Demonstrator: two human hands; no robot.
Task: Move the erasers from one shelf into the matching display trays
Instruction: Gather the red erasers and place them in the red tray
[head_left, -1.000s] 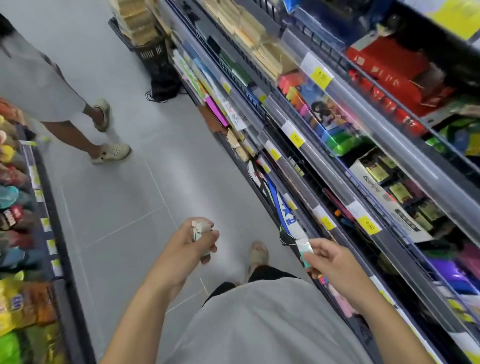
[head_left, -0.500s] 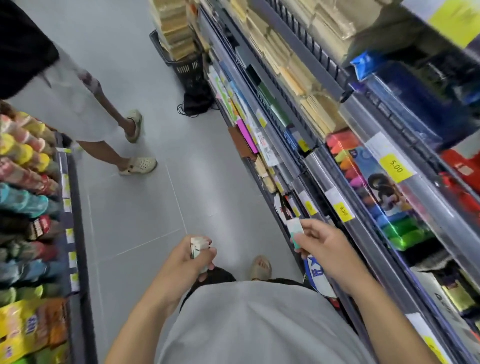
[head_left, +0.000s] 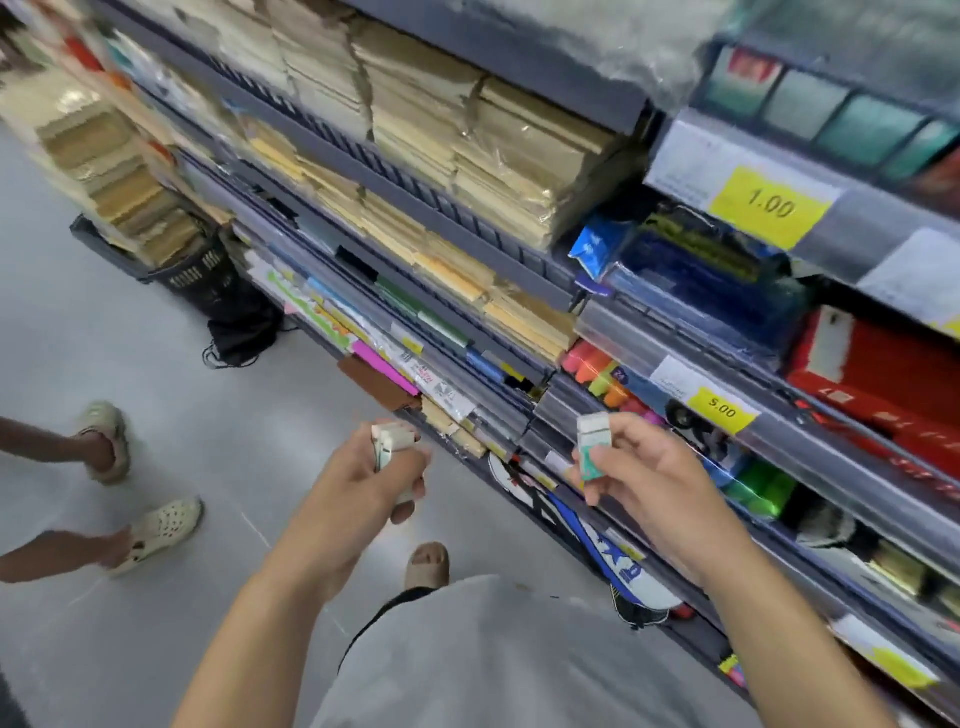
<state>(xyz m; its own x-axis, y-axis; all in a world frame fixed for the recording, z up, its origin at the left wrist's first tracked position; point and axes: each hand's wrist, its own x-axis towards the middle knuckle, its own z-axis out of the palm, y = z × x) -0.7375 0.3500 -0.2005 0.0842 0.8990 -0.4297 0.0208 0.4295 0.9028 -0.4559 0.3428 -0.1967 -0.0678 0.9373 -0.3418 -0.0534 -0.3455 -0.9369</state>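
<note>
While I stood at the shelf (head_left: 519, 291):
left hand (head_left: 363, 483): gripped erasers (head_left: 389, 441)
right hand (head_left: 644, 478): pinched one eraser (head_left: 593, 446)
trays: unseen, none placed

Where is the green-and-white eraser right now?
In the head view it sits right of centre, pinched upright by the right hand: the green-and-white eraser is held in front of the shelf edge, just left of the yellow 5.00 price tag.

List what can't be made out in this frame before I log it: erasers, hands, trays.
- Head view: how many erasers the left hand grips; fingers cover most of the stack, and motion blur smears it.
- Print on the eraser pinched by the right hand: too small and blurred.
- Matching display trays: none identifiable among the shelves; blur and the frame's right edge cut them off.
</note>
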